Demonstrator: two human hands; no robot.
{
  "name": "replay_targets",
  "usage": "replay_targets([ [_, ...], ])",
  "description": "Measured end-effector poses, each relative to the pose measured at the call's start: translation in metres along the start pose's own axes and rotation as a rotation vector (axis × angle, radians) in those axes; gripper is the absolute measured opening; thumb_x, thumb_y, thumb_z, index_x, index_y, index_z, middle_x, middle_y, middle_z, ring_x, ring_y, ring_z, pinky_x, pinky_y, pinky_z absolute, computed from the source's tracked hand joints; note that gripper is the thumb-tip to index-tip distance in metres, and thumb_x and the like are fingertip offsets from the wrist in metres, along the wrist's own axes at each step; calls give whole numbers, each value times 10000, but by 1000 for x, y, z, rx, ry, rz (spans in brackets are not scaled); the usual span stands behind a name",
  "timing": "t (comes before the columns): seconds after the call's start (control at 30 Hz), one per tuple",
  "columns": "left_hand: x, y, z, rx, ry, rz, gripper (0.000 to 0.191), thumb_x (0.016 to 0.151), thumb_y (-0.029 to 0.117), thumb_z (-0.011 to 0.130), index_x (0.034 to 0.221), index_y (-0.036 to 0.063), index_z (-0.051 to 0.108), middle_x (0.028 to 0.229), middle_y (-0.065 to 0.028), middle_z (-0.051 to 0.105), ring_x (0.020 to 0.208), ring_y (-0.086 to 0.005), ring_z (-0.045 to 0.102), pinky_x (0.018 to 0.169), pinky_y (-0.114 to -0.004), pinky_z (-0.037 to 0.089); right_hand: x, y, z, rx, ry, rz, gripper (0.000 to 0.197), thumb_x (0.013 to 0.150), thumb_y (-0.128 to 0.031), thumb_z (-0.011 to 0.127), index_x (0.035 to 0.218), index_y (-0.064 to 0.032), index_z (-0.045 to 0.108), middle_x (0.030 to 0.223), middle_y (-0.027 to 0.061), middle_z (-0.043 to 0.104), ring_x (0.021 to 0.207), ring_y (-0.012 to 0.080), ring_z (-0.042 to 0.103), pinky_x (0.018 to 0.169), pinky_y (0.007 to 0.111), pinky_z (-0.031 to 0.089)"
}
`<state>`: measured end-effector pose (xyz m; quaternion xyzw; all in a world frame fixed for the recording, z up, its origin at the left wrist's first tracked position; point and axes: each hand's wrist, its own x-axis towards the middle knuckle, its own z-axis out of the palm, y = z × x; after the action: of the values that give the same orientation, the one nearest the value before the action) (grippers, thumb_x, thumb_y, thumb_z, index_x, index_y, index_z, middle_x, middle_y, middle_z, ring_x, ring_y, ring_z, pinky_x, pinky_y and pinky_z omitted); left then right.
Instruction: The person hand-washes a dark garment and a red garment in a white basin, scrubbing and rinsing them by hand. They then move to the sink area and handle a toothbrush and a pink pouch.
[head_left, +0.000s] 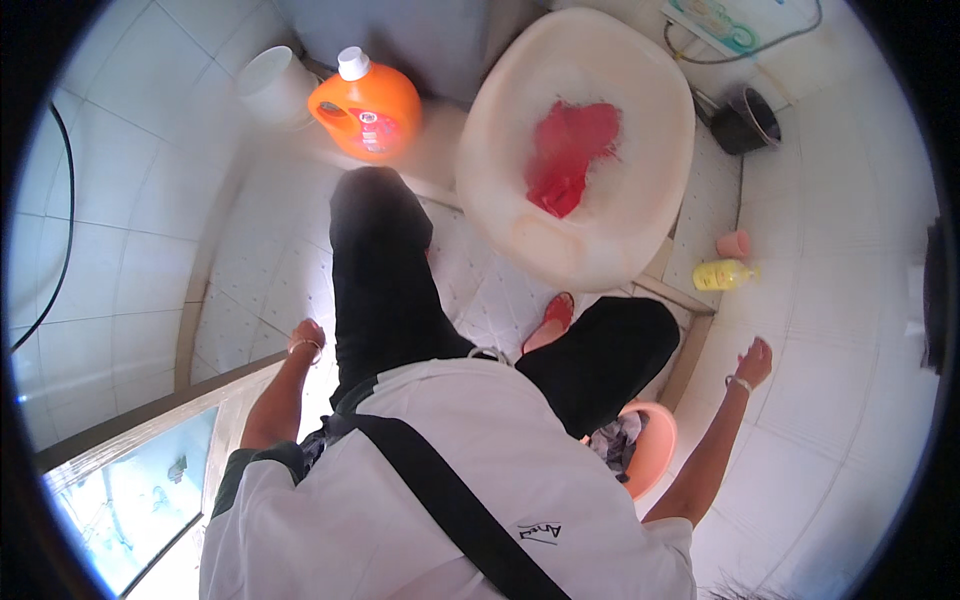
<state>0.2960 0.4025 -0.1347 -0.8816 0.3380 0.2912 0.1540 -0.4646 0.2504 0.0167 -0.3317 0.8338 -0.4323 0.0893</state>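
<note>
My left hand (307, 335), with a bracelet at the wrist, hangs beside my left knee over the tiled floor, its fingers curled. Out to the right, my right hand (754, 361) is raised near the tiled wall, also wearing a bracelet; its fingers look partly bent and nothing shows in it. In front of me stands a large cream plastic basin (510, 225), and wet red cloth (566, 161) lies in it, partly under cloudy water. An orange detergent jug (390, 105) with a white cap stands left of the basin. Neither hand touches these things.
A white bucket (274, 90) stands behind the jug. Right of the basin are a black bin (742, 124), a pink cup (733, 244) and a yellow bottle (718, 275) lying on its side. By my right thigh, a pink tub (656, 450) holds dark clothes. A door frame (225, 420) is at left.
</note>
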Motion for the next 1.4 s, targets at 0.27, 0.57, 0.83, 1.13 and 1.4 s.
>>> replay_targets([
  [0.27, -24, -13, 57, 81, -264, -86, 243, 764, 222, 473, 876, 37, 585, 899, -160, 599, 870, -282, 584, 731, -405, 471, 20, -81, 210, -189, -484, -472, 156, 799, -117, 475, 854, -13, 576, 829, 112, 585, 787, 219, 559, 714, 311, 438],
  [0.57, -64, -14, 7, 79, -320, -564, 212, 775, 210, 467, 870, 106, 625, 951, -114, 603, 904, -266, 580, 710, -397, 479, -35, -273, 345, 23, -652, -758, 125, 755, -89, 531, 853, -22, 570, 824, 135, 559, 813, 284, 528, 715, 344, 432],
  [0.83, -108, -41, -110, -154, -224, -518, 185, 762, 186, 476, 832, 99, 623, 909, -121, 604, 868, -269, 585, 687, -390, 480, -114, -510, 288, 323, -865, -829, 465, 770, -114, 539, 1184, 3, 363, 1080, 164, 431, 832, 235, 505, 696, 312, 444],
  [1.13, -261, -69, -139, -489, -147, -709, 157, 747, 159, 486, 788, 91, 621, 862, -129, 605, 828, -271, 591, 660, -381, 480, -121, -612, 305, 286, -794, -569, 563, 811, -301, 538, 1187, 57, 321, 1118, 195, 468, 1007, 279, 490, 823, 353, 407],
  [1.4, -373, 8, -104, -715, -114, -1067, 135, 733, 135, 496, 750, 84, 619, 820, -136, 606, 791, -273, 596, 637, -373, 481, -55, -590, 376, -402, -571, -1375, 276, 858, -169, 429, 1081, -26, 507, 993, 183, 559, 871, 326, 541, 771, 402, 408],
])
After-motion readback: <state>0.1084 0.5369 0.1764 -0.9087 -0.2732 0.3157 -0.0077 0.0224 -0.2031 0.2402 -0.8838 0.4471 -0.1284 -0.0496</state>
